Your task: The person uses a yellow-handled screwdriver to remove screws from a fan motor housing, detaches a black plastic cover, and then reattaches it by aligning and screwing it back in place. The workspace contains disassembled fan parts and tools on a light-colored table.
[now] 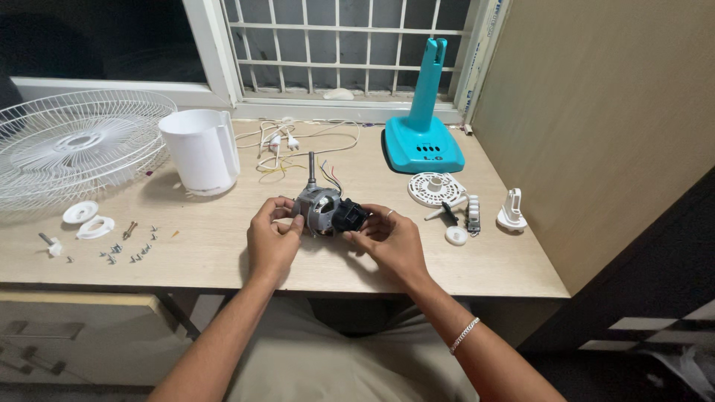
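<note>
A grey fan motor [319,211] is gripped between both hands near the middle of the wooden table [223,253]. The left hand [272,237] is curled about the motor's left side, thumb and fingertips pressed to its casing. The right hand [389,242] is closed loosely on the black part at the motor's right end, a ring seen on one finger. One metal shaft is pointed away from the person, and coloured wires trail toward a white cord [287,141]. To the far left one white wire grille [71,145] and one white housing [199,151] are found; near left, two white rings [88,219] and scattered screws [126,251]. At the right one teal stand [423,126] and several small white parts [462,208] are laid.
</note>
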